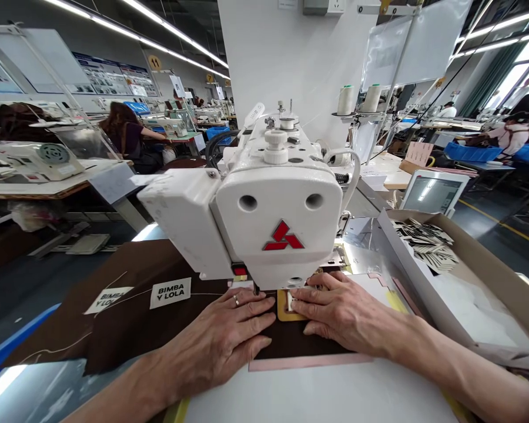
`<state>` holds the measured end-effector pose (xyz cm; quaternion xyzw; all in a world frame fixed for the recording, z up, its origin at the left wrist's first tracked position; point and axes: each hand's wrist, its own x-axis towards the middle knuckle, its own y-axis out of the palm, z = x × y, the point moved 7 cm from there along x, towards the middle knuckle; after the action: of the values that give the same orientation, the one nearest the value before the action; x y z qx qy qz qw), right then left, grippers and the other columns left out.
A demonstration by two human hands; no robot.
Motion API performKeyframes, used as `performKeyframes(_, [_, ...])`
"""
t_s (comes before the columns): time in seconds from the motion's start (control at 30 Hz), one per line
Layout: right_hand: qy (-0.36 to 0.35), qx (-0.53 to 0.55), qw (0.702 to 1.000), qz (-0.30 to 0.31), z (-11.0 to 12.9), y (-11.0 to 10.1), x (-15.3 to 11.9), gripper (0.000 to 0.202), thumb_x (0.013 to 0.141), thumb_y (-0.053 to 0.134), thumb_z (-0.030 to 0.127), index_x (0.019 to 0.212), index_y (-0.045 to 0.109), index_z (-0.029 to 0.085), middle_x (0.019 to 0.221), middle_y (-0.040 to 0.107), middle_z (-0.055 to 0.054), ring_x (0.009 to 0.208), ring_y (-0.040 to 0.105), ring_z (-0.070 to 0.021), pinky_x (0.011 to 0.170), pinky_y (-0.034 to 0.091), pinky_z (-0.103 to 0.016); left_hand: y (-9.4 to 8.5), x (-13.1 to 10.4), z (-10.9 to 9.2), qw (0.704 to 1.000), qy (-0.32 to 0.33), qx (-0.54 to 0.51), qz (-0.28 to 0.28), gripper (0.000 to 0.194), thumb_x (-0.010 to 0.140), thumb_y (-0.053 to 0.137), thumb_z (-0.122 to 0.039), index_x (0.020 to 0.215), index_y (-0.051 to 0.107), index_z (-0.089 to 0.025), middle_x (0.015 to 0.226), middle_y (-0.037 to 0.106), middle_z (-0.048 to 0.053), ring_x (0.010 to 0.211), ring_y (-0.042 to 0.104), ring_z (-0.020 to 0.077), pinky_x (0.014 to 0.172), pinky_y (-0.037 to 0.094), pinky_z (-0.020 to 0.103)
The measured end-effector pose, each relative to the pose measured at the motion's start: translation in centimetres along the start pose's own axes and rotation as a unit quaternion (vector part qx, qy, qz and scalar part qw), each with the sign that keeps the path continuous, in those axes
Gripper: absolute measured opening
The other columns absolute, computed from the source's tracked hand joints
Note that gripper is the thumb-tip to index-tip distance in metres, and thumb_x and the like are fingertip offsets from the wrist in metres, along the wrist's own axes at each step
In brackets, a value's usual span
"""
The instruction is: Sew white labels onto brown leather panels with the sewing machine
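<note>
Dark brown fabric (291, 343) lies on the work surface beneath the white sewing machine (277, 205). My left hand (229, 329) rests flat on the fabric left of the needle area, fingers stretched out. My right hand (344, 308) lies over a small yellow frame (283, 311), its fingers extended and pressing down near a white patch inside it. My fingers hide part of that frame. To the left, brown fabric carries a white label (171, 292) printed BIMBA Y LOLA and a second such label (108, 301), with loose thread trailing across. The machine head hides the needle.
At the right stands an open box (498, 267) with a pile of printed labels (427, 244). Behind it is a tilted screen (434, 192). Thread cones (346, 101) stand at the back. A blue bin edge (20, 335) shows at left. Other people sit at machines farther off.
</note>
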<state>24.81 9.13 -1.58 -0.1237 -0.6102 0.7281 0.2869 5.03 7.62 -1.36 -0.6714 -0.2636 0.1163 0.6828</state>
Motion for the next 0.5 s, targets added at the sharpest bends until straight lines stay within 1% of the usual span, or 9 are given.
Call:
performKeyframes(0.17, [0.000, 0.003, 1.000, -0.003, 0.1, 0.1, -0.2, 0.033, 0.112, 0.051, 0.045, 0.138, 0.064, 0.031, 0.150, 0.063, 0.001, 0.130, 0.053, -0.0278, 0.108, 0.042, -0.048, -0.1, 0.0, -0.2, 1.000, 0.004, -0.003, 0.003, 0.036, 0.107, 0.057, -0.031, 0.142, 0.065, -0.025, 0.150, 0.062, 0.003, 0.137, 0.061, 0.0276, 0.118, 0.048, 0.048])
performKeyframes(0.3, [-0.006, 0.008, 1.000, -0.003, 0.1, -0.2, 0.1, 0.032, 0.111, 0.052, 0.042, 0.139, 0.064, 0.030, 0.149, 0.064, 0.000, 0.130, 0.053, -0.0266, 0.111, 0.041, -0.046, -0.4, 0.0, -0.3, 1.000, 0.006, 0.006, 0.009, 0.039, 0.108, 0.056, -0.030, 0.146, 0.061, -0.024, 0.153, 0.060, 0.004, 0.139, 0.059, 0.0259, 0.120, 0.045, 0.046])
performKeyframes(0.4, [-0.013, 0.003, 1.000, -0.009, -0.2, -0.5, 0.4, 0.031, 0.111, 0.054, 0.040, 0.138, 0.065, 0.030, 0.146, 0.066, 0.000, 0.127, 0.054, -0.0257, 0.110, 0.041, -0.046, -0.6, 0.2, -0.1, 1.000, 0.000, 0.020, 0.016, 0.042, 0.108, 0.056, -0.032, 0.149, 0.059, -0.024, 0.154, 0.058, 0.005, 0.137, 0.061, 0.0268, 0.119, 0.047, 0.046])
performKeyframes(0.5, [-0.018, -0.004, 1.000, -0.014, -0.8, -0.6, 0.8, 0.031, 0.111, 0.053, 0.038, 0.139, 0.065, 0.029, 0.143, 0.068, -0.001, 0.125, 0.054, -0.0259, 0.107, 0.043, -0.045, -0.8, 0.6, 0.3, 1.000, -0.009, 0.019, 0.007, 0.039, 0.108, 0.054, -0.032, 0.146, 0.062, -0.023, 0.152, 0.061, 0.005, 0.131, 0.064, 0.0280, 0.115, 0.050, 0.047])
